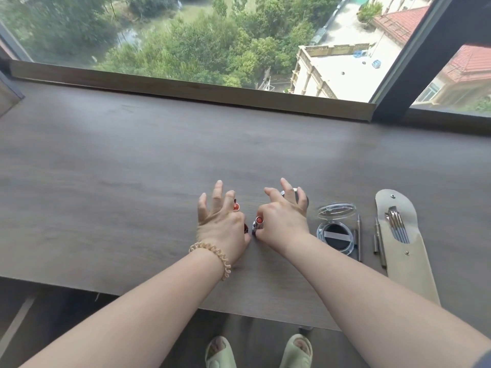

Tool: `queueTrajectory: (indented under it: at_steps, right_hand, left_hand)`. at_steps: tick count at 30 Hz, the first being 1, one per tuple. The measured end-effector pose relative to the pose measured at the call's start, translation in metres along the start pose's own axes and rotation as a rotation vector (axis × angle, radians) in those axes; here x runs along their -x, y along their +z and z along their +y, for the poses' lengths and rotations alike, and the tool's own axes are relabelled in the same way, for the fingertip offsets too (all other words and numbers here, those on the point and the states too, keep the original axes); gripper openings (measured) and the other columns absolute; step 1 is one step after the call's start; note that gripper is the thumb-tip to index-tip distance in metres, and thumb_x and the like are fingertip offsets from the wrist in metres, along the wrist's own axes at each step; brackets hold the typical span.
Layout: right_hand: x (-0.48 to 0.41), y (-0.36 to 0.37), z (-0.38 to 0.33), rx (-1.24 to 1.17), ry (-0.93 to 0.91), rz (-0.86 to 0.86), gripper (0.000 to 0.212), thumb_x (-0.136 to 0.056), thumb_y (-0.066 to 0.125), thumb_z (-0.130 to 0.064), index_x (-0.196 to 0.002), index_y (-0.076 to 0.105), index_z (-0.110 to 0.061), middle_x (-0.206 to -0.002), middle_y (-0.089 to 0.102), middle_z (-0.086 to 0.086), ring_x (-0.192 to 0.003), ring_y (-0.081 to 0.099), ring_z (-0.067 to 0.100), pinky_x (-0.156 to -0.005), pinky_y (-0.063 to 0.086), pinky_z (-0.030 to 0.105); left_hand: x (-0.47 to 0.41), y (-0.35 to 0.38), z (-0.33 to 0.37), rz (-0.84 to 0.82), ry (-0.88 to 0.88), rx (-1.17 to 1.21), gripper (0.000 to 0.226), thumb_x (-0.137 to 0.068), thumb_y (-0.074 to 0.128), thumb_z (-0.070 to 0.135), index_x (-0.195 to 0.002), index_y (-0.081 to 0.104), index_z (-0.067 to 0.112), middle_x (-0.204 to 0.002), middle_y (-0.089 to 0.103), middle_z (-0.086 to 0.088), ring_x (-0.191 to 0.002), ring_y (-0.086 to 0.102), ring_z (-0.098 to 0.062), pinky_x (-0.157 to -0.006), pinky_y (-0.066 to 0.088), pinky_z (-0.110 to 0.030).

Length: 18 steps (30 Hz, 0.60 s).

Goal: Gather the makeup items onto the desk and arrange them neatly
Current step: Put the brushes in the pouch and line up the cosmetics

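Note:
Two uncapped lipsticks stand close together on the dark wooden desk [132, 168]. My left hand [221, 224] pinches the dark-cased lipstick [236, 207] between thumb and forefinger, with the other fingers spread. My right hand [285, 220] pinches the silver-cased lipstick [258, 223] the same way. A round silver item [292, 192] is mostly hidden behind my right fingers. To the right lie an open round compact [335, 229] with a clear lid, a thin pencil [359, 239], two metal tools [377, 243] and a beige pouch [406, 261] holding several tools.
A large window [212, 35] with a wooden sill runs along the desk's far edge. The desk's near edge crosses under my forearms, and my feet in green slippers [220, 351] show below it. A coiled hair tie [212, 252] circles my left wrist.

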State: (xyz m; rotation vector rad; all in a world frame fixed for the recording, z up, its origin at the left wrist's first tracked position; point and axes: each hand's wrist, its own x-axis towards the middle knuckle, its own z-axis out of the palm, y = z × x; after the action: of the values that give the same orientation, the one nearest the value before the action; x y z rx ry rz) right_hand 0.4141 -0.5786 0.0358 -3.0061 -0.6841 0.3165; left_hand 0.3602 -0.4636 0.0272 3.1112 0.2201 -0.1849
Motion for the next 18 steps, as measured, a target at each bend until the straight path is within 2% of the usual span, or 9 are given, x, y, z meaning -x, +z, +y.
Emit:
queueTrajectory:
  at_steps: [4,6,9,11,12,15,16,18]
  right_hand:
    - [0.001,0.002,0.001,-0.017,0.002,0.004,0.02,-0.079,0.059,-0.033,-0.094,0.071,-0.03,-0.152,0.028,-0.002,-0.144,-0.008,0.03,-0.111,-0.007,0.051]
    - [0.001,0.002,0.001,-0.019,0.005,0.007,0.02,-0.079,0.059,-0.034,-0.094,0.07,-0.03,-0.152,0.028,-0.002,-0.144,-0.009,0.03,-0.111,-0.007,0.051]
    - [0.002,0.003,0.003,-0.025,0.012,0.021,0.019,-0.078,0.059,-0.035,-0.094,0.069,-0.031,-0.152,0.027,-0.002,-0.144,-0.01,0.029,-0.112,-0.009,0.051]
    - [0.003,0.002,0.004,-0.01,0.008,0.022,0.021,-0.077,0.061,-0.036,-0.096,0.068,-0.031,-0.152,0.027,-0.002,-0.144,-0.01,0.03,-0.112,-0.009,0.051]
    - [0.004,0.002,0.005,0.0,0.004,0.019,0.022,-0.077,0.062,-0.037,-0.097,0.068,-0.031,-0.152,0.026,-0.002,-0.144,-0.01,0.03,-0.112,-0.008,0.052]
    - [0.004,0.001,0.006,0.013,0.0,0.013,0.021,-0.078,0.061,-0.037,-0.097,0.069,-0.031,-0.152,0.026,-0.003,-0.144,-0.01,0.03,-0.113,-0.009,0.052]
    - [0.004,0.001,0.006,0.014,0.0,0.015,0.021,-0.079,0.06,-0.036,-0.097,0.069,-0.031,-0.152,0.026,-0.003,-0.144,-0.01,0.03,-0.113,-0.009,0.052]
    - [0.002,0.002,0.006,0.014,-0.003,0.026,0.02,-0.081,0.058,-0.035,-0.096,0.07,-0.029,-0.152,0.027,-0.003,-0.144,-0.009,0.03,-0.113,-0.009,0.051]
  left_hand:
    - [-0.001,0.003,-0.004,0.008,-0.002,0.0,0.043,-0.079,0.054,0.048,-0.117,0.057,0.028,-0.152,0.019,0.0,-0.143,-0.015,-0.028,-0.109,-0.008,-0.048]
    - [0.002,0.005,-0.005,0.044,-0.001,0.026,0.046,-0.074,0.054,0.051,-0.114,0.057,0.029,-0.149,0.025,0.002,-0.144,-0.009,-0.026,-0.108,-0.009,-0.045]
    - [0.008,0.006,-0.013,0.283,-0.057,0.212,0.04,-0.062,0.054,0.046,-0.097,0.056,0.027,-0.126,0.049,0.003,-0.137,0.018,-0.021,-0.105,0.005,-0.039]
    - [0.008,0.008,-0.027,0.415,-0.156,0.328,0.041,-0.06,0.05,0.042,-0.098,0.052,0.024,-0.109,0.054,0.004,-0.121,0.031,-0.02,-0.097,0.015,-0.037]
    - [0.008,0.008,-0.036,0.382,-0.218,0.364,0.042,-0.063,0.05,0.041,-0.102,0.051,0.024,-0.107,0.054,0.005,-0.117,0.034,-0.019,-0.095,0.017,-0.036]
    - [0.002,0.014,-0.058,0.077,-0.337,0.423,0.047,-0.07,0.06,0.047,-0.114,0.049,0.032,-0.104,0.056,0.014,-0.115,0.042,-0.015,-0.093,0.023,-0.035]
    - [0.0,0.018,-0.062,-0.003,-0.352,0.456,0.048,-0.07,0.063,0.048,-0.114,0.051,0.035,-0.101,0.058,0.017,-0.114,0.045,-0.014,-0.091,0.025,-0.034]
    - [-0.005,0.027,-0.066,-0.039,-0.383,0.514,0.037,-0.071,0.065,0.05,-0.105,0.057,0.037,-0.091,0.062,0.02,-0.11,0.051,-0.011,-0.086,0.024,-0.031]
